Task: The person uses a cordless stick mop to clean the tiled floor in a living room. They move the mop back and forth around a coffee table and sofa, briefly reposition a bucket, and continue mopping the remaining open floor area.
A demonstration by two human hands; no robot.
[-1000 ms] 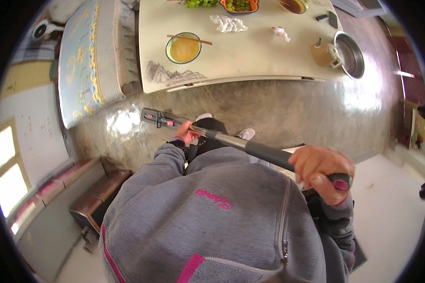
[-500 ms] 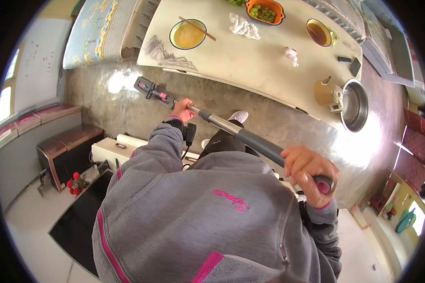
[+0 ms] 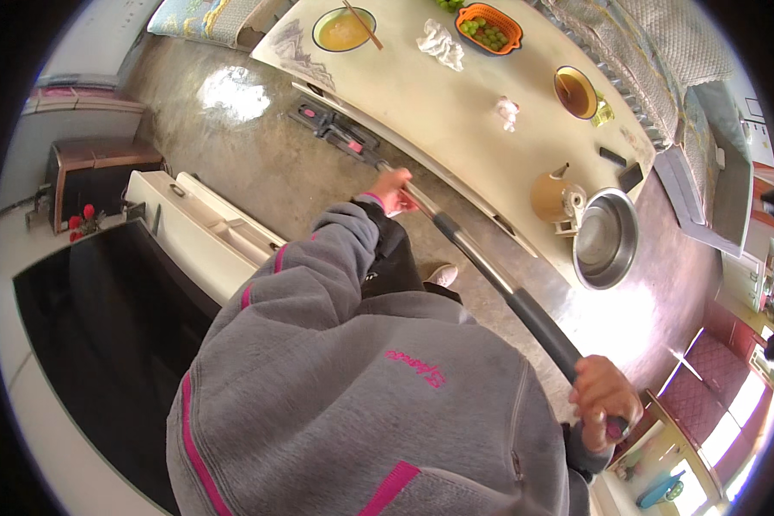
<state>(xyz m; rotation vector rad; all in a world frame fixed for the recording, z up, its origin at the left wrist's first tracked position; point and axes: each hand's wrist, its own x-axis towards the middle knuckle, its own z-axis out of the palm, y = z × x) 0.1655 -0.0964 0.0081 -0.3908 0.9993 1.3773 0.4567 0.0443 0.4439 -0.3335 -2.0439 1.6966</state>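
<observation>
A mop slants across the front of me, its shaft running from upper left to lower right. My left hand is closed round the metal shaft just behind the grey mop head, which has pink parts. At the other end, my right hand wraps the dark grip, with the pink-centred end cap showing below the fingers. The mop head is beside the front edge of the cream table; whether it touches the floor or the table, I cannot tell.
On the table are a yellow-filled bowl with chopsticks, an orange basket of grapes, crumpled tissue, a brown-filled bowl, a beige kettle and a metal basin. To my left stand a white cabinet and a black screen.
The mop head has shifted right, up beside the table's front edge. My right hand has moved lower and farther right, tilting the shaft more steeply. The whole view has turned.
</observation>
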